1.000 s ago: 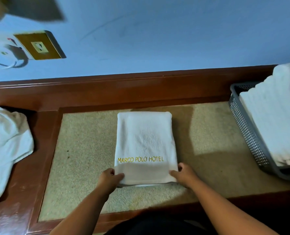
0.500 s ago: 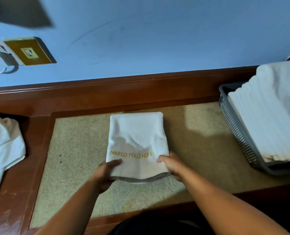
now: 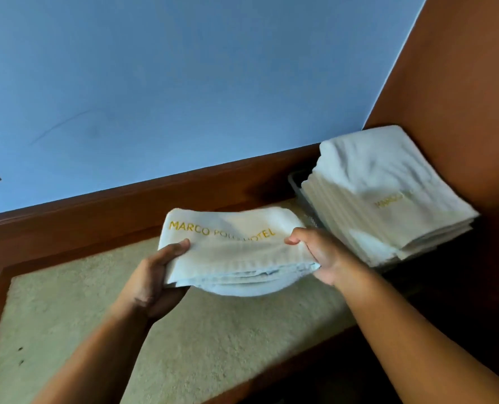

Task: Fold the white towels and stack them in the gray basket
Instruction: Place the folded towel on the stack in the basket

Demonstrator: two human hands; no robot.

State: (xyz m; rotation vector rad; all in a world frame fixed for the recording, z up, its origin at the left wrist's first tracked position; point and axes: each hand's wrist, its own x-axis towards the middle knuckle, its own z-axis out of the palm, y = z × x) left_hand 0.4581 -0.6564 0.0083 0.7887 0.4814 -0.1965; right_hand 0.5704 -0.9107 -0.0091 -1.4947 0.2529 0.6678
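Folded white terry towel with gold MARCO POLO HOTEL lettering (image 3: 236, 252): held above the speckled beige mat (image 3: 184, 330), lettering up, middle sagging. My left hand (image 3: 158, 275) grips its left edge, thumb on top, fingers beneath. My right hand (image 3: 318, 255) clasps the right edge. Towel is just left of the gray mesh basket (image 3: 295, 182), which is mostly hidden by a stack of folded white towels (image 3: 388, 193) rising above its rim.

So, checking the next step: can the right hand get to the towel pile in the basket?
Probably yes. The right hand holds the folded towel just beside the pile, nothing lies between them, and the pile's top is bare. The left hand holds the towel's other end.
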